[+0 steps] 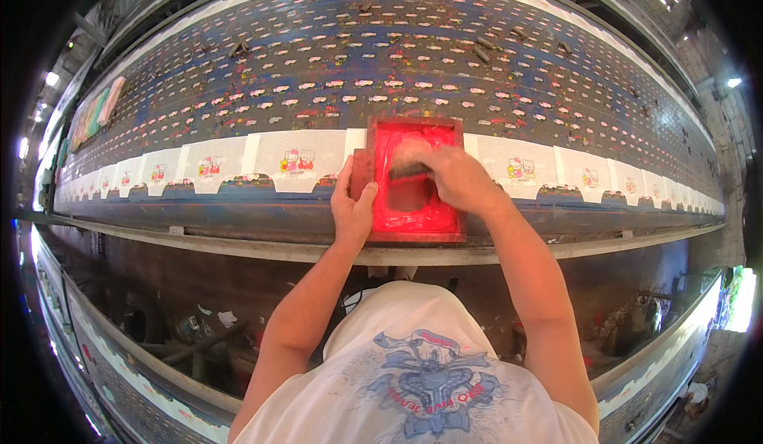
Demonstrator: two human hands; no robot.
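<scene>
White short-sleeved T-shirt (pixel 350 380), blue-grey crest print (pixel 433 372), red lettering (pixel 475 393), bare hands (pixel 352 212)

Looks like wood on the red-stained frame (pixel 420 237); shines wet and glossy in the red paint (pixel 439 215); looks matt, cloth-like on the white panels (pixel 211 166), paint-spotted on the worktop (pixel 318 118).

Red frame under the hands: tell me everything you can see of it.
The red frame is a rectangular, shallow-walled frame lying across a row of white printed pieces on the long table, longer sides running away from the person. Its dark red walls look like wood. Inside, glossy bright red smears surround a duller rectangular patch. The left hand grips a block on its left side; the right hand, partly blurred, reaches over its interior.
</scene>
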